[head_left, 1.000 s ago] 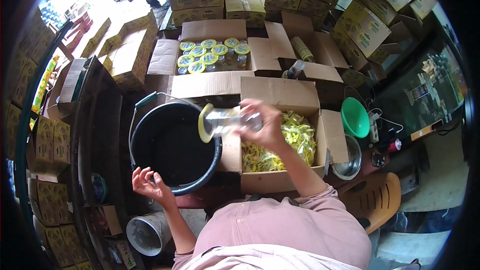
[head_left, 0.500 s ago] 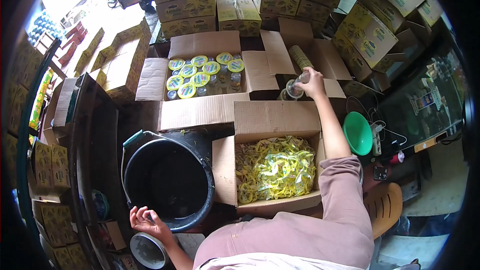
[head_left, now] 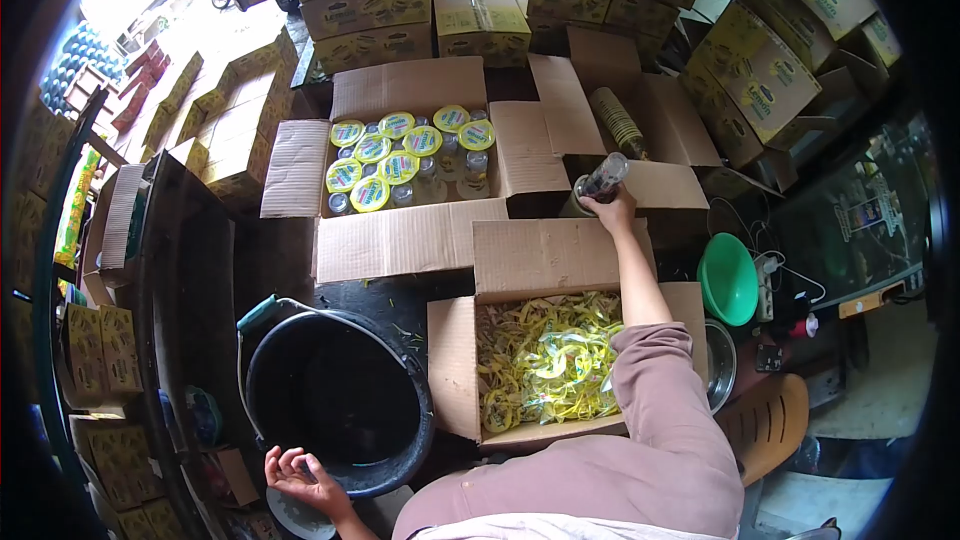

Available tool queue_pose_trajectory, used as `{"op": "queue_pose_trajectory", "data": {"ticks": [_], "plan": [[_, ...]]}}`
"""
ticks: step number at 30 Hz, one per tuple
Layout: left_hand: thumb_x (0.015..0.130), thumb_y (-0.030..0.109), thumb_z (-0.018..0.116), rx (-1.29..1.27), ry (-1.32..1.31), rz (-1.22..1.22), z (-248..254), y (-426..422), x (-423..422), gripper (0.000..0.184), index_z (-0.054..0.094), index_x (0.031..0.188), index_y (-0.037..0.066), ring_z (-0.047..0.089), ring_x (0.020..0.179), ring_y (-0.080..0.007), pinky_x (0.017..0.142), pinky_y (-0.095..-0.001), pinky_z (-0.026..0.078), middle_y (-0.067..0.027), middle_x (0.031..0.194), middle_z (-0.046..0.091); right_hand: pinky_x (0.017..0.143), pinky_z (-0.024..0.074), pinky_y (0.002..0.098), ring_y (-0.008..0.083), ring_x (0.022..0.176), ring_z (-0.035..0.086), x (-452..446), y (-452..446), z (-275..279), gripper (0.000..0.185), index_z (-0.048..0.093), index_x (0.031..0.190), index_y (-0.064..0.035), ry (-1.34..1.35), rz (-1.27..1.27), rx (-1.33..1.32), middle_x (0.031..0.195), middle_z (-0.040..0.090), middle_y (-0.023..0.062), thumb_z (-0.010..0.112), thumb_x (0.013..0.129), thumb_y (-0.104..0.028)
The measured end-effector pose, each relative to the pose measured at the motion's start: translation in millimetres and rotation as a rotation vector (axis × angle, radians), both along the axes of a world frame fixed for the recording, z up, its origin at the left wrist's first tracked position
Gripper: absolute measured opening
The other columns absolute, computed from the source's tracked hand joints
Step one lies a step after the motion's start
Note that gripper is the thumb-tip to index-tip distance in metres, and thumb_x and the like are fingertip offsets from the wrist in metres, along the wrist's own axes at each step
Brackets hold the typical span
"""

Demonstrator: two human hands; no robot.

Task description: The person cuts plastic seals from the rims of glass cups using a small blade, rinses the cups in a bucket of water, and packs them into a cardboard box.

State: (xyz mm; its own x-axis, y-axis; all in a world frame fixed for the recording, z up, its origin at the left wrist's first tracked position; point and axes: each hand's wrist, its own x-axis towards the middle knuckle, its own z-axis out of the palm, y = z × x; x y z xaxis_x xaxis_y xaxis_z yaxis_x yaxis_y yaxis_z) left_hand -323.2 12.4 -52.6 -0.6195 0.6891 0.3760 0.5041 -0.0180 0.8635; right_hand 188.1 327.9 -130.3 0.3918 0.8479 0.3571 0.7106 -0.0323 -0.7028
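Note:
My right hand [head_left: 613, 208] reaches forward with its fingers wrapped round clear plastic cups [head_left: 606, 176], which look like a short stack held tilted. They are over the near part of an open carton [head_left: 672, 118], where a long stack of cups [head_left: 618, 118] leans on its side. My left hand [head_left: 298, 472] hovers by the near rim of a large black bucket [head_left: 425, 410], its fingers loosely bent and apart, with nothing visible in it. Between my arms stands a carton [head_left: 452, 365] filled with yellow-green strips and a clear plastic bag [head_left: 570, 370].
Left of the cup carton, an open carton [head_left: 405, 240] holds several cups with yellow printed lids [head_left: 398, 168]. A green bowl [head_left: 728, 280] and a metal bowl [head_left: 718, 365] lie to the right. Stacked yellow cartons [head_left: 365, 0] rise at the back. A pail [head_left: 290, 515] sits below my left hand.
My right hand has drawn slightly back towards me, and the cups in it now tilt upward to the right. The view has shifted a little; my left hand keeps about the same pose.

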Motion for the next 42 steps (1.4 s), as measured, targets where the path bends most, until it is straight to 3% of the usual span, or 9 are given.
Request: {"op": "queue_pose_trajectory", "data": {"ticks": [10,14,16,19,22,29,32,37,42], "plan": [[0.08,0.001,0.049,0.009,-0.007,0.017,7,2,5,0.042,0.031,0.117,0.007,0.048,0.087,-0.0142,0.074,-0.0239,0.04,-0.0093,0.118,0.038,0.076,0.0481,0.0363,0.0287,0.084,0.062,8,-2,-9,0.062,0.057,0.097,-0.0043,-0.114,-0.006,-0.122,0.089,0.064,0.0122,0.083,0.047,-0.029],[0.079,0.002,0.05,0.042,-0.043,0.017,8,1,5,0.041,0.031,0.116,0.006,0.047,0.086,-0.0139,0.074,-0.0242,0.039,-0.0092,0.117,0.039,0.076,0.046,0.0376,0.0261,0.087,0.059,4,-4,-2,0.069,0.051,0.105,-0.0024,0.051,-0.008,-0.024,0.096,0.059,0.0116,0.082,0.052,-0.033],[0.078,0.003,0.05,0.044,-0.053,0.01,10,2,6,0.041,0.032,0.115,0.006,0.047,0.086,-0.0138,0.074,-0.0241,0.039,-0.0091,0.116,0.039,0.077,0.0438,0.0391,0.0274,0.084,0.057,-19,-13,27,0.058,0.051,0.106,-0.001,0.323,0.051,0.339,0.089,0.059,0.0111,0.077,0.061,-0.028],[0.078,0.003,0.05,0.03,-0.031,0.019,9,3,6,0.041,0.032,0.115,0.006,0.046,0.085,-0.0136,0.074,-0.0238,0.039,-0.0088,0.115,0.039,0.079,0.0417,0.0388,0.0269,0.082,0.055,-72,-20,76,0.043,0.053,0.101,-0.0012,-0.214,-0.202,0.653,0.084,0.057,0.0098,0.071,0.069,-0.023],[0.078,0.003,0.049,0.009,-0.013,0.026,10,3,7,0.041,0.031,0.115,0.005,0.046,0.085,-0.0135,0.075,-0.0235,0.039,-0.0088,0.115,0.038,0.077,0.0415,0.0379,0.0261,0.086,0.053,-109,7,64,0.027,0.059,0.088,-0.0063,-0.302,0.071,0.403,0.084,0.058,0.0083,0.069,0.069,-0.024],[0.076,0.005,0.05,-0.055,0.033,0.116,6,1,5,0.045,0.029,0.116,0.006,0.046,0.084,-0.0135,0.074,-0.0234,0.039,-0.0086,0.114,0.037,0.081,0.0417,0.0384,0.0245,0.093,0.054,-180,110,4,0.046,0.06,0.093,-0.0104,-0.445,0.067,-0.299,0.088,0.063,0.0066,0.074,0.06,-0.039],[0.076,0.004,0.05,-0.047,-0.006,0.113,12,3,10,0.045,0.029,0.116,0.007,0.046,0.083,-0.0134,0.074,-0.0238,0.039,-0.0085,0.114,0.037,0.079,0.0423,0.0362,0.0238,0.09,0.054,-189,131,-19,0.051,0.058,0.09,-0.0111,-0.497,-0.069,-0.239,0.083,0.062,0.007,0.075,0.056,-0.045],[0.076,0.002,0.049,-0.051,0.023,0.1,5,0,4,0.045,0.029,0.115,0.008,0.047,0.083,-0.0138,0.076,-0.0251,0.039,-0.0086,0.113,0.037,0.069,0.0496,0.0413,0.0331,0.075,0.061,-187,125,-15,0.052,0.05,0.1,-0.0084,-0.412,0.073,-0.248,0.081,0.062,0.0144,0.074,0.06,-0.03],[0.071,0.001,0.049,-0.07,-0.009,0.116,10,2,7,0.049,0.027,0.114,0.007,0.047,0.082,-0.0151,0.077,-0.029,0.04,-0.0106,0.112,0.035,0.072,0.0504,0.0381,0.0315,0.078,0.062,-187,104,19,0.052,0.053,0.101,-0.0058,-0.354,0.232,-0.266,0.082,0.063,0.0155,0.075,0.058,-0.025]]}}
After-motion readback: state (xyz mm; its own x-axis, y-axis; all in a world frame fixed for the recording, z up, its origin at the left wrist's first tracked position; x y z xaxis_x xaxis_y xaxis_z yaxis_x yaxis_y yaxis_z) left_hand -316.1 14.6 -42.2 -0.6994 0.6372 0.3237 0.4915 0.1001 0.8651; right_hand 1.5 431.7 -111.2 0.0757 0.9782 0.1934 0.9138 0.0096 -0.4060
